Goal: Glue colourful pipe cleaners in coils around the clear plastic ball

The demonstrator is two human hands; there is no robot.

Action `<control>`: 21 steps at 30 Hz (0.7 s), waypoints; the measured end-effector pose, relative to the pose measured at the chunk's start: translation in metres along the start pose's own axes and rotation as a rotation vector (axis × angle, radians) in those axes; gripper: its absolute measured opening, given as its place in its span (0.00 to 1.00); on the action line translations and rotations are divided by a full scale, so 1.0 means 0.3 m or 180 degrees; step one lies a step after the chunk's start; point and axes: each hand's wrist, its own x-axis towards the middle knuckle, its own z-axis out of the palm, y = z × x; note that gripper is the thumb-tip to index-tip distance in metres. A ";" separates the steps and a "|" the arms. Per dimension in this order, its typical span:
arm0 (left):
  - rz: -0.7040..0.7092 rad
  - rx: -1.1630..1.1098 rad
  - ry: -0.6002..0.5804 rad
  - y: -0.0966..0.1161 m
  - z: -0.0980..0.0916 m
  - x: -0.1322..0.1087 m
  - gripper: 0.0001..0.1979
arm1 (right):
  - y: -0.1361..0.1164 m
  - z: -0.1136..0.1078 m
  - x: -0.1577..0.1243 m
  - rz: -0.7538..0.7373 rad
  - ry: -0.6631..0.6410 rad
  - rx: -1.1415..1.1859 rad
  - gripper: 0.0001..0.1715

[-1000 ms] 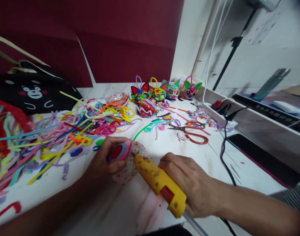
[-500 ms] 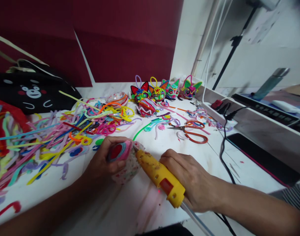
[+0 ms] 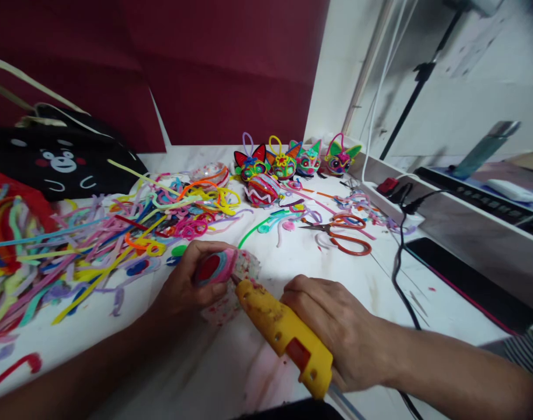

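Between its thumb and fingers my left hand (image 3: 196, 280) grips a clear ball speckled with red (image 3: 225, 306), part of it wrapped in pink, blue and red pipe cleaner (image 3: 216, 267). My right hand (image 3: 332, 324) is closed around the handle of a yellow hot glue gun (image 3: 284, 332), which has a clear glue stick (image 3: 343, 402) coming out of its back. The gun's nozzle points left and touches or nearly touches the edge of the pink wrapping. My right fingers are partly hidden behind the gun.
Loose pipe cleaners (image 3: 95, 245) heap up on the left, by a black bag (image 3: 65, 157). Orange-handled scissors (image 3: 343, 233) lie ahead. Several cat-faced ornaments (image 3: 308, 160) and a striped ball (image 3: 263, 189) stand behind. A phone (image 3: 467, 283) and black cable (image 3: 398, 268) lie right.
The glue gun's nozzle has shifted slightly down and left along the edge of the pink wrapping. My left hand keeps its hold on the ball, and the view has shifted slightly.
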 end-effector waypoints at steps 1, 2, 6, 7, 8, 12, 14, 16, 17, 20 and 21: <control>-0.0013 -0.0019 0.0008 0.003 0.002 -0.001 0.23 | 0.000 0.000 -0.001 -0.0001 0.0009 -0.0001 0.15; -0.0014 -0.0046 0.0020 0.007 0.004 -0.002 0.23 | -0.001 -0.001 -0.001 0.0015 0.0008 0.0000 0.15; 0.0002 -0.0106 0.0039 0.020 0.007 -0.004 0.23 | -0.001 -0.008 0.004 -0.0023 -0.0004 0.0018 0.16; 0.0009 -0.0104 0.0036 0.022 0.007 -0.003 0.23 | -0.001 -0.009 0.006 -0.0041 -0.0010 0.0029 0.16; 0.0002 -0.0091 0.0033 0.023 0.005 -0.003 0.23 | -0.001 -0.010 0.008 -0.0056 -0.0015 0.0036 0.17; -0.0042 -0.0028 0.0039 0.023 0.002 -0.004 0.22 | 0.002 -0.014 0.014 0.0008 0.0027 -0.0038 0.18; -0.0021 -0.0025 0.0033 0.023 0.003 -0.004 0.22 | 0.002 -0.015 0.015 0.0050 0.0024 -0.0064 0.18; -0.0006 -0.0004 0.0043 0.025 0.006 -0.004 0.22 | 0.002 -0.013 0.012 0.0021 0.0027 -0.0035 0.18; -0.0003 0.0011 0.0053 0.027 0.007 -0.004 0.22 | 0.002 -0.011 0.010 -0.0006 0.0019 -0.0017 0.18; -0.0011 -0.0001 0.0058 0.030 0.010 -0.004 0.22 | 0.002 -0.005 0.003 -0.0055 0.0005 0.0022 0.17; -0.0007 -0.0030 0.0041 0.030 0.010 -0.004 0.22 | 0.003 -0.004 0.001 -0.0052 -0.0001 0.0021 0.17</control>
